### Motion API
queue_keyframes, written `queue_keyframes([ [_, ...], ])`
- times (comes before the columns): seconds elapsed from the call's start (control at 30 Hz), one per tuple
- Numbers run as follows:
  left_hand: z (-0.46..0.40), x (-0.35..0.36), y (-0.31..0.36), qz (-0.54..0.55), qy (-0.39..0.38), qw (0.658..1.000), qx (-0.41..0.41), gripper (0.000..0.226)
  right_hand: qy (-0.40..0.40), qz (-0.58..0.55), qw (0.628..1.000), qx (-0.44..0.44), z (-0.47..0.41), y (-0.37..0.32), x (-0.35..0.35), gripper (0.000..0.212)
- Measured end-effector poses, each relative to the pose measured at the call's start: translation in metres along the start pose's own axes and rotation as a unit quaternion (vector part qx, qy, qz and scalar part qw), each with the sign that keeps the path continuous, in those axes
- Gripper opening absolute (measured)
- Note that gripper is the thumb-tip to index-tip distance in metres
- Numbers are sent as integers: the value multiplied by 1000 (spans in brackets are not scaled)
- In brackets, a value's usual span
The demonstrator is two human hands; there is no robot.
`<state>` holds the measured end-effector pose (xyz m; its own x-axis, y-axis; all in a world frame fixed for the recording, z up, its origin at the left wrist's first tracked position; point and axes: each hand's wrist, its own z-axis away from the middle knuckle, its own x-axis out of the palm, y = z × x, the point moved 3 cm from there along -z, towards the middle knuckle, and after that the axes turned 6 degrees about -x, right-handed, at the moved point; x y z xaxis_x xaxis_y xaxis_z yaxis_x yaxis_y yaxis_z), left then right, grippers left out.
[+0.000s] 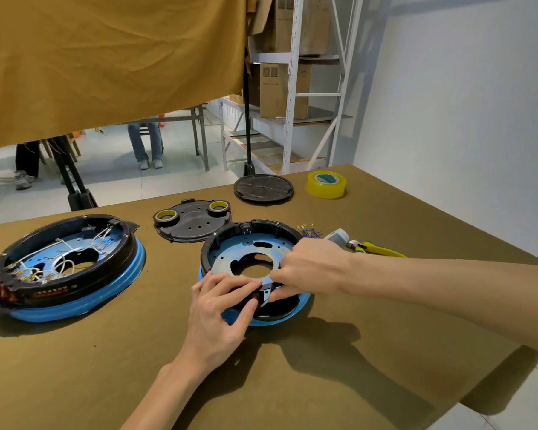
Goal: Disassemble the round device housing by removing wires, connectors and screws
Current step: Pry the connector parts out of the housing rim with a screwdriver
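A round black-and-blue device housing point(249, 243) lies open in the middle of the table, its blue inner plate bare of wires. My left hand point(221, 308) grips the housing's near rim, fingers curled over it. My right hand point(305, 268) reaches in from the right and pinches a small black part point(266, 293) at that same near rim. A second round housing point(66, 268) sits at the left, still full of white wires and connectors.
A black cover plate point(193, 223) with two small tape rolls lies behind the housing, a round black lid point(263, 188) and a yellow tape roll point(326, 184) farther back. Loose connectors point(308, 231), a white bottle point(339, 236) and yellow-handled pliers point(376, 248) lie at the right.
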<state>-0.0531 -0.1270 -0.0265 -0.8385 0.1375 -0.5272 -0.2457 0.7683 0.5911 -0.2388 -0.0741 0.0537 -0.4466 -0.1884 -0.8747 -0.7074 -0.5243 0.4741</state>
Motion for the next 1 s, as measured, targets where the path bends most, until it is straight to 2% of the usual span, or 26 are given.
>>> queue_keyframes([
  [0.13, -1, 1, -1, -2, 0, 1000, -3, 32, -6, 35, 999, -28, 2, -4, -6, 55],
  [0.27, 0, 1, -3, 1, -4, 1000, -2, 31, -13, 0, 1000, -18, 2, 0, -3, 58],
  [0.43, 0, 1, -4, 10, -8, 1000, -13, 30, 145, 0, 989, -36, 4, 1, 3, 50],
  [0.6, 0, 1, -2, 18, -8, 1000, -16, 30, 218, 14, 974, -57, 4, 0, 7, 47],
  [0.9, 0, 1, -2, 15, -18, 1000, -19, 34, 253, -18, 966, -47, 6, -1, 11, 47],
  [1.0, 0, 0, -2, 14, -21, 1000, -18, 35, 263, 1, 965, -5, 14, -7, 11, 49],
])
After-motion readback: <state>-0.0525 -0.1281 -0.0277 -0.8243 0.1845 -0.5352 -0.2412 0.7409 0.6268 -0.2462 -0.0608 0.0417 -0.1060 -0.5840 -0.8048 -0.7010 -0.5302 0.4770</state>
